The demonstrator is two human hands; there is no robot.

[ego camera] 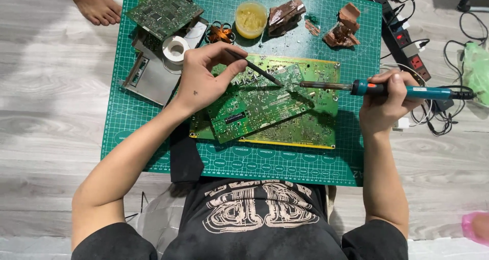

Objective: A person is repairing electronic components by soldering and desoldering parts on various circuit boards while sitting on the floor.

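Your left hand [201,79] pinches tweezers [254,69]; right hand [389,99] grips the iron [356,88] over stacked boards [265,104]; flux tub [250,19] beyond.

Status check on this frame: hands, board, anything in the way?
Left hand pinching tweezers; right hand gripping soldering iron. Both tips meet over upper circuit board. Nothing blocking.

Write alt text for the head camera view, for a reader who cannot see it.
Seen from above, a person's right hand holds a teal soldering iron to a green circuit board, while the left hand holds thin dark tweezers to the same spot. The boards lie on a green cutting mat on a wooden floor.
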